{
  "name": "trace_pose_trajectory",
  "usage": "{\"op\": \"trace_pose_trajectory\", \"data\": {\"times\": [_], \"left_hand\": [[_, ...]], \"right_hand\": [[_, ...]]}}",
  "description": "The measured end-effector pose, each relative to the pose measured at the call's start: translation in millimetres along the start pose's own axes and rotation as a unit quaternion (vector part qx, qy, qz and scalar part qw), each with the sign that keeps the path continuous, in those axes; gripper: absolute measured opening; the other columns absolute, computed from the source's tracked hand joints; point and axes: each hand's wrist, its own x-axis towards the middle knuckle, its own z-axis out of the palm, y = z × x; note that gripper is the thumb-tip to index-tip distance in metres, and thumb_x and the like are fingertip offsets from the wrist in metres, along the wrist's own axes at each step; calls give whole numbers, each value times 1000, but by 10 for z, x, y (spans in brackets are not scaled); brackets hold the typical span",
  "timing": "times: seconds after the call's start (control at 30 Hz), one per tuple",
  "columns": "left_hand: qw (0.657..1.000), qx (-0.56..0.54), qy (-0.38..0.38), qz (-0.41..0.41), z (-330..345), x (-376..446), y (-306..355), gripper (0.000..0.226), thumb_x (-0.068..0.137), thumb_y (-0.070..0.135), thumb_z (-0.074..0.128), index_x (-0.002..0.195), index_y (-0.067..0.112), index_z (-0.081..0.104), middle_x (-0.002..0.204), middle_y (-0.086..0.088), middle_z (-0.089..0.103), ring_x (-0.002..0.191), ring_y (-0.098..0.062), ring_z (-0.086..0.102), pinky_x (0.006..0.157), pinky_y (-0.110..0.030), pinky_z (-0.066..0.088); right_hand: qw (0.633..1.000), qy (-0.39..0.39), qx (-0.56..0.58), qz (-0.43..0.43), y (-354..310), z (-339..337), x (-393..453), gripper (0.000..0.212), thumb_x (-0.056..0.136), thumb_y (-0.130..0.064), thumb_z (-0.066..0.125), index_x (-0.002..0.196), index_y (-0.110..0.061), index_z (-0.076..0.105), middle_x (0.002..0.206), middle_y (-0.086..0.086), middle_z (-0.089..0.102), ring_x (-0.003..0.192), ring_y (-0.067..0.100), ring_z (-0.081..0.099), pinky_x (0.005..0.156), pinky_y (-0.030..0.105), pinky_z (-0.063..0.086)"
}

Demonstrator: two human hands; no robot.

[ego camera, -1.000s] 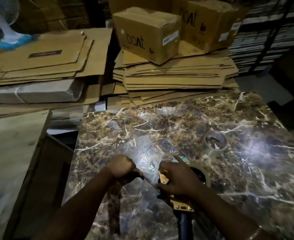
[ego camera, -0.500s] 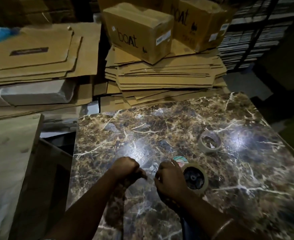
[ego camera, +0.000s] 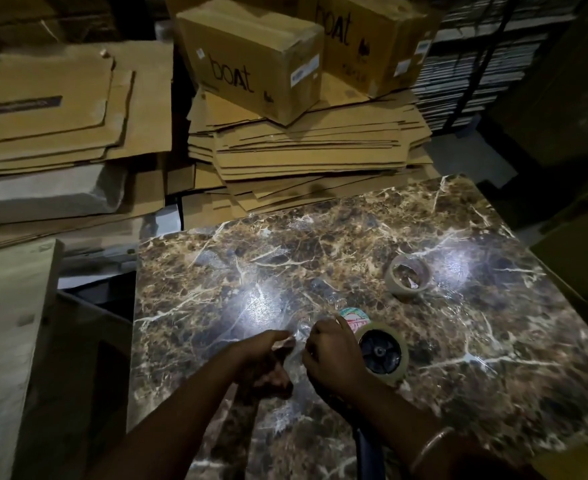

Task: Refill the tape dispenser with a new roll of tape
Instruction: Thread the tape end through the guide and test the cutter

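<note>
On the marble table top [ego camera: 493, 375] lies the tape dispenser, its clear tape roll [ego camera: 384, 353] seated on a black hub and its dark handle [ego camera: 368, 455] pointing toward me. My right hand [ego camera: 334, 358] covers the dispenser's front end, its fingers pinching the clear tape strip [ego camera: 297, 336]. My left hand [ego camera: 264, 355] sits just left of it, fingertips pinched on the same strip. A round red-and-green label [ego camera: 353, 315] shows behind my right hand. A near-empty tape core [ego camera: 408, 277] rests farther back on the right.
Flattened cardboard stacks [ego camera: 303, 150] and two printed cartons [ego camera: 254, 60] stand behind the table. More flat cardboard [ego camera: 53, 109] is piled at the left. A pale board [ego camera: 8, 323] borders the table's left side, with a dark gap between.
My hands have drawn closer together and moved slightly toward the table's middle. The dispenser's yellow front, seen a second ago, is now hidden under my right hand, and the roll's hub shows fully.
</note>
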Motion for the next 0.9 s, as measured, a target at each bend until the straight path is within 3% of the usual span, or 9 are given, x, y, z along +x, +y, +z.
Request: {"op": "trace_pose_trajectory", "data": {"times": [0.07, 0.13, 0.23, 0.33, 0.5, 0.6, 0.7, 0.8, 0.9], "left_hand": [[998, 11, -36, -41, 87, -4, 39, 72, 89, 67, 46, 82, -2, 66, 62, -18, 70, 47, -22, 67, 48, -20, 49], [998, -13, -36, -43, 107, 59, 41, 62, 91, 62, 46, 81, 4, 64, 60, -15, 71, 46, -19, 66, 43, -15, 46], [997, -79, -16, -16, 98, 78, 44, 39, 94, 35, 56, 68, 6, 62, 55, -12, 66, 39, -17, 57, 39, -16, 42], [996, -92, -13, -12, 2, 168, 33, 38, 92, 22, 60, 61, 2, 65, 52, -10, 64, 43, -18, 56, 48, -23, 44], [999, -21, -12, -45, -118, 255, 103, 32, 90, 20, 63, 65, 1, 70, 55, -5, 65, 43, -13, 56, 41, -17, 42], [998, 22, 10, -52, -101, 212, 215, 32, 96, 17, 57, 71, -1, 67, 51, -7, 64, 42, -14, 58, 43, -21, 43], [999, -17, 43, -17, -45, 219, 255, 33, 100, 12, 52, 72, -1, 63, 44, -7, 61, 35, -13, 59, 34, -18, 45], [997, -62, 51, -8, 22, 296, 279, 38, 102, 12, 46, 69, -3, 58, 45, -13, 61, 39, -22, 62, 31, -18, 45], [997, -31, 67, -33, 68, 320, 383, 39, 103, 15, 43, 68, 2, 54, 40, -9, 58, 29, -11, 51, 31, -14, 36]], "right_hand": [[1000, -2, -4, 3, 3, 3, 9, 27, 82, -26, 56, 70, -11, 74, 76, 6, 63, 82, 30, 63, 110, 49, 37], [1000, -7, -11, 4, 9, -1, 24, 27, 81, -28, 56, 70, -11, 74, 76, 6, 63, 81, 31, 63, 111, 49, 37], [1000, -15, -15, -1, 9, 1, 27, 28, 81, -28, 55, 70, -11, 74, 76, 7, 63, 80, 31, 63, 109, 50, 39], [1000, -7, -11, -4, 22, 7, 18, 26, 82, -26, 56, 68, -11, 73, 76, 6, 62, 79, 29, 62, 111, 50, 38], [1000, 0, 6, -6, 32, -31, 13, 29, 86, -31, 56, 72, -14, 75, 81, 4, 63, 85, 27, 61, 114, 49, 33], [1000, -2, 17, -13, 34, -66, 3, 31, 86, -38, 56, 77, -17, 78, 85, 4, 65, 89, 27, 63, 114, 48, 30], [1000, 6, 19, -16, 47, -52, -9, 34, 88, -37, 54, 76, -16, 77, 84, 4, 65, 88, 29, 63, 114, 50, 32], [999, 15, 24, -19, 61, -27, -20, 33, 90, -38, 56, 76, -16, 77, 84, 4, 64, 88, 28, 63, 115, 50, 30], [998, 38, 32, -31, 55, -19, -25, 31, 88, -36, 58, 72, -16, 76, 79, 5, 62, 80, 28, 63, 109, 52, 38]]}}
